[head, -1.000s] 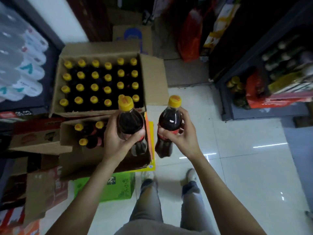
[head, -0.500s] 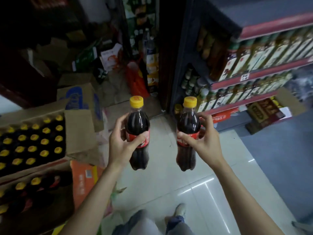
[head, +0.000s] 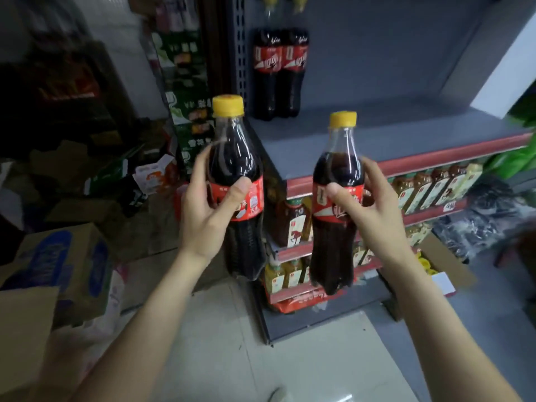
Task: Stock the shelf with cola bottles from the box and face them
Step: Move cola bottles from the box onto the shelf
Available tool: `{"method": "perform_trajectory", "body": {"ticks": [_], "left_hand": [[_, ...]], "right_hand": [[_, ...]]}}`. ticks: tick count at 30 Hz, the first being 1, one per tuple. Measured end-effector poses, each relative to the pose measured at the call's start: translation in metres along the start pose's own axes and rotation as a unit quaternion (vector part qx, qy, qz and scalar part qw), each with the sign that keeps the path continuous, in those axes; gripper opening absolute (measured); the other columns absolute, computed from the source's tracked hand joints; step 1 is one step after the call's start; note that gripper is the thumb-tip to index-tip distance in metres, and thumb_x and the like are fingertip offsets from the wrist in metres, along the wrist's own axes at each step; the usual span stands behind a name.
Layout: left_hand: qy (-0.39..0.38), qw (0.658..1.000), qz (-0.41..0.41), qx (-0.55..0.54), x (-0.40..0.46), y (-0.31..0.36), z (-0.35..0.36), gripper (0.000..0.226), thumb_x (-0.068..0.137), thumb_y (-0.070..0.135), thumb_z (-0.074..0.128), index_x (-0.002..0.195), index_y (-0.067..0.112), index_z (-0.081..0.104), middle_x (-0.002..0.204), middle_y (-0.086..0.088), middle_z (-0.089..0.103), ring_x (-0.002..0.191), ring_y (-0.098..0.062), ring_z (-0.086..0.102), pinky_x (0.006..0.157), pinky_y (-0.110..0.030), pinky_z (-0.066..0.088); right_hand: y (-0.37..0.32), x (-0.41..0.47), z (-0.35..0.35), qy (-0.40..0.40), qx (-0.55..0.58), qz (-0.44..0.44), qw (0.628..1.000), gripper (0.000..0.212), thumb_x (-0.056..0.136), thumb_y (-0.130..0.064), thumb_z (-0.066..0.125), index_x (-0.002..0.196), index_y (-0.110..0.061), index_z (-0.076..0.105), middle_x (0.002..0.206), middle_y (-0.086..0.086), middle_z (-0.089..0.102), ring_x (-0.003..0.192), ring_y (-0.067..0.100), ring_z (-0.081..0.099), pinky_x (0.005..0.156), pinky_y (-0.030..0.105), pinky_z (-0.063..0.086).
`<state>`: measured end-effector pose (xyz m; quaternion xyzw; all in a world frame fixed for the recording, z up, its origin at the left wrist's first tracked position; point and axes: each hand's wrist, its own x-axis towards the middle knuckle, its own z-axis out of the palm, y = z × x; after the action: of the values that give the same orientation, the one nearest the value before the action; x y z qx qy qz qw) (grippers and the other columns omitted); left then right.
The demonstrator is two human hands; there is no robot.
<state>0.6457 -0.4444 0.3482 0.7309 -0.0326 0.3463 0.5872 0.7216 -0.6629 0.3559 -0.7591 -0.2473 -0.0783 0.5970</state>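
Handling: each full yellow-capped plastic cola bottle likely feels hefty, smooth and a bit slippery; the labelled waist is the surest hold.
Look: dark cola, red wrap labels, both upright.
Left hand: fingers and thumb wrapped round the left bottle at its label.
Right hand: clamped likewise on the right bottle.
Position: both in the air before the grey metal shelf, where two bottles already stand at the back.

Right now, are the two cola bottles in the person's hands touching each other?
Apart. The head view shows shelf and floor plainly between the left-hand bottle and the right-hand bottle, along their whole height.
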Motion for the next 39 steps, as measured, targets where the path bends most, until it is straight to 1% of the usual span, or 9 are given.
{"method": "perform_trajectory", "body": {"ticks": [4, 8, 10, 14, 18, 22, 28, 33, 39], "left_hand": [[0.037, 0.998, 0.053, 0.006, 0.063, 0.018, 0.041, 0.072, 0.082, 0.060, 0.059, 0.135, 0.013, 0.044, 0.131, -0.005, 0.056, 0.125, -0.020, 0.052, 0.109, -0.047, 0.038], [0.063, 0.994, 0.085, 0.037, 0.117, 0.022, 0.080, 0.075, 0.085, 0.049, 0.062, 0.138, 0.001, 0.039, 0.136, -0.013, 0.052, 0.129, -0.023, 0.048, 0.111, -0.048, 0.035], [0.091, 0.990, 0.091, 0.063, 0.136, 0.016, 0.100, 0.070, 0.085, 0.042, 0.062, 0.139, 0.004, 0.038, 0.138, -0.010, 0.051, 0.130, -0.019, 0.046, 0.112, -0.042, 0.035], [0.142, 0.982, 0.091, 0.088, 0.161, 0.000, 0.140, 0.065, 0.080, 0.044, 0.067, 0.134, 0.017, 0.041, 0.133, -0.003, 0.053, 0.126, -0.012, 0.050, 0.107, -0.029, 0.039], [0.192, 0.970, 0.081, 0.125, 0.187, -0.015, 0.168, 0.063, 0.073, 0.047, 0.072, 0.126, 0.030, 0.043, 0.128, 0.004, 0.056, 0.121, -0.009, 0.053, 0.102, -0.018, 0.040], [0.222, 0.955, 0.061, 0.186, 0.212, -0.030, 0.190, 0.066, 0.072, 0.041, 0.080, 0.127, 0.024, 0.048, 0.129, 0.004, 0.057, 0.119, -0.010, 0.052, 0.093, -0.003, 0.034], [0.228, 0.945, -0.013, 0.236, 0.256, -0.047, 0.235, 0.070, 0.075, 0.052, 0.074, 0.133, 0.026, 0.045, 0.135, 0.007, 0.054, 0.123, -0.015, 0.051, 0.093, -0.025, 0.039], [0.239, 0.907, -0.040, 0.345, 0.278, -0.066, 0.263, 0.073, 0.077, 0.065, 0.063, 0.138, 0.031, 0.041, 0.133, 0.002, 0.057, 0.124, -0.022, 0.051, 0.085, -0.033, 0.042], [0.238, 0.886, -0.060, 0.394, 0.304, -0.082, 0.284, 0.072, 0.085, 0.060, 0.057, 0.142, 0.021, 0.036, 0.124, -0.006, 0.063, 0.116, -0.029, 0.057, 0.081, -0.039, 0.047]], "right_hand": [[-0.013, 0.074, -0.033, -0.006, 0.049, -0.018, 0.999, 0.039, 0.080, -0.046, 0.066, 0.115, -0.031, 0.058, 0.100, -0.020, 0.068, 0.095, -0.001, 0.064, 0.079, 0.011, 0.047], [-0.015, 0.140, -0.052, 0.015, 0.078, -0.067, 0.995, 0.052, 0.077, -0.049, 0.067, 0.119, -0.020, 0.055, 0.105, -0.013, 0.066, 0.099, 0.005, 0.065, 0.086, 0.021, 0.050], [-0.006, 0.168, -0.059, 0.023, 0.079, -0.093, 0.992, 0.057, 0.075, -0.050, 0.069, 0.121, -0.021, 0.052, 0.110, -0.013, 0.065, 0.103, 0.006, 0.063, 0.092, 0.027, 0.050], [0.016, 0.212, -0.067, 0.012, 0.070, -0.130, 0.989, 0.061, 0.073, -0.049, 0.074, 0.123, -0.025, 0.048, 0.112, -0.020, 0.062, 0.103, -0.002, 0.061, 0.091, 0.019, 0.047], [0.037, 0.252, -0.069, -0.002, 0.027, -0.144, 0.989, 0.061, 0.068, -0.063, 0.072, 0.119, -0.045, 0.043, 0.116, -0.020, 0.062, 0.110, 0.017, 0.060, 0.096, 0.037, 0.048], [0.054, 0.287, -0.070, -0.008, 0.042, -0.131, 0.990, 0.062, 0.072, -0.049, 0.076, 0.124, -0.030, 0.048, 0.108, -0.022, 0.063, 0.102, 0.006, 0.063, 0.094, 0.030, 0.049], [0.082, 0.338, -0.077, 0.022, -0.006, -0.106, 0.994, 0.064, 0.076, -0.047, 0.076, 0.128, -0.026, 0.046, 0.115, -0.011, 0.066, 0.106, 0.017, 0.064, 0.096, 0.040, 0.048], [0.109, 0.361, -0.085, 0.027, -0.018, -0.099, 0.995, 0.063, 0.078, -0.044, 0.076, 0.129, -0.021, 0.047, 0.117, -0.006, 0.066, 0.108, 0.018, 0.063, 0.094, 0.029, 0.046], [0.126, 0.386, -0.083, 0.031, -0.014, -0.070, 0.997, 0.065, 0.079, -0.043, 0.075, 0.132, -0.021, 0.045, 0.113, -0.003, 0.067, 0.105, 0.019, 0.064, 0.091, 0.028, 0.048]]}}
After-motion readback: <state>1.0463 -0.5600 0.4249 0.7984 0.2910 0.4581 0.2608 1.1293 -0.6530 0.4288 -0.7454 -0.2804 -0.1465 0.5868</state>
